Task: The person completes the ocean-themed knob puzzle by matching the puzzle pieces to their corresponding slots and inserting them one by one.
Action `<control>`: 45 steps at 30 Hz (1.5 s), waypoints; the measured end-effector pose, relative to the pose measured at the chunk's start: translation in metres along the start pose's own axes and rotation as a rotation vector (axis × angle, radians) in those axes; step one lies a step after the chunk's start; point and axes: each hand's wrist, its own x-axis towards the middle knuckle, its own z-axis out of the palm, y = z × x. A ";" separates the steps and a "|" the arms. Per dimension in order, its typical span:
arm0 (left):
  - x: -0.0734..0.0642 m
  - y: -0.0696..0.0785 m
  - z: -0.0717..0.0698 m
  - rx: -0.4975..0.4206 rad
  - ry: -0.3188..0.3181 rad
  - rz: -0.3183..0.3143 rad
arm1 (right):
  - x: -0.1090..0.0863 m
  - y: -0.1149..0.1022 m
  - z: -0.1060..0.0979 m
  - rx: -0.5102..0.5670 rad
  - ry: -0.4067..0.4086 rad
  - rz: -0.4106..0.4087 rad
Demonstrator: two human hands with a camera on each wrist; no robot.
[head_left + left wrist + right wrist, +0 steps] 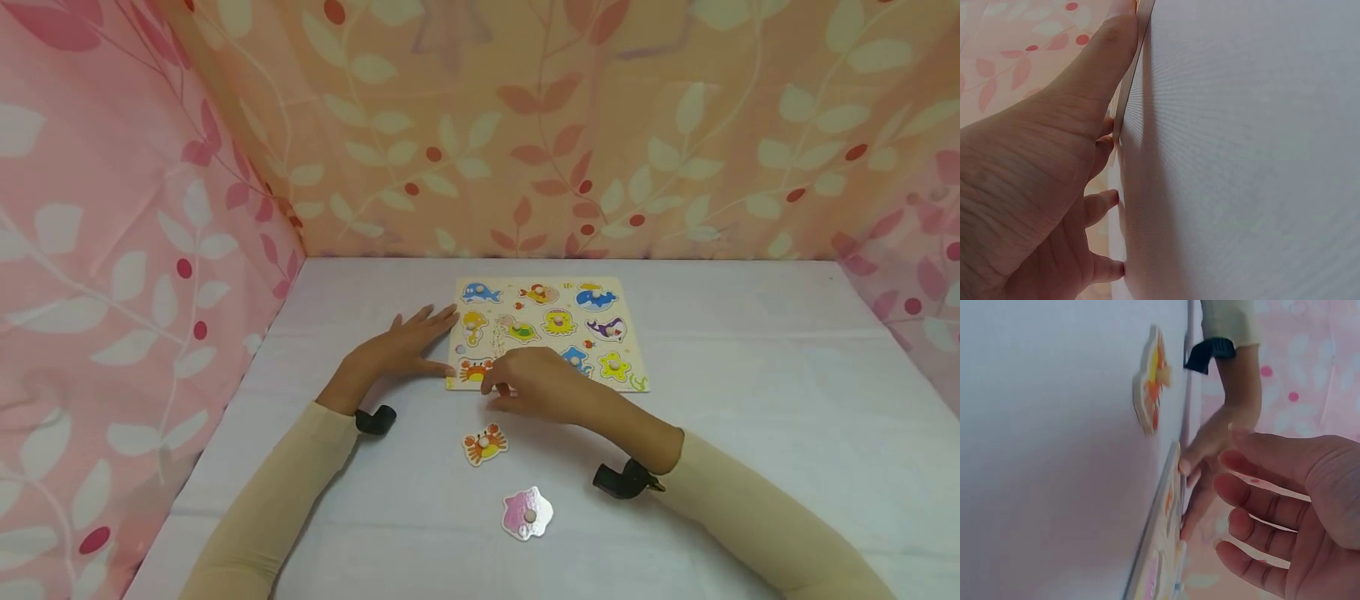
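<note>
A wooden peg puzzle board (551, 350) with sea animals lies flat on the table. My left hand (408, 343) rests at its left edge, fingers spread and straight, the thumb by the near left corner. Over the near edge of the board is my right hand (542, 385), its fingers loosely bent. The right wrist view shows nothing between the fingertips of this hand (1291, 500). On the table in front of the board lies a crab puzzle piece (485, 445) with a round knob. Closer to me lies a shiny pink puzzle piece (527, 512), also knobbed. The right hand hides part of the board's bottom row.
The white-covered table (750, 375) extends to both sides of the board. A flowered curtain (525, 125) stands behind it, and a pink one (97, 250) closes the left side. Dark wrist cameras (622, 480) are worn on both wrists.
</note>
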 end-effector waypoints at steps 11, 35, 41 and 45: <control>0.007 0.007 -0.006 0.022 -0.016 0.003 | -0.011 -0.010 0.014 0.076 -0.106 -0.017; -0.008 0.002 0.003 -0.024 -0.012 0.023 | -0.011 -0.014 0.036 0.037 -0.144 -0.092; -0.006 0.002 0.001 -0.035 -0.017 0.013 | -0.010 -0.013 0.033 0.030 -0.147 -0.103; -0.006 0.002 -0.003 -0.032 -0.013 0.031 | -0.008 -0.013 0.032 0.008 -0.141 -0.110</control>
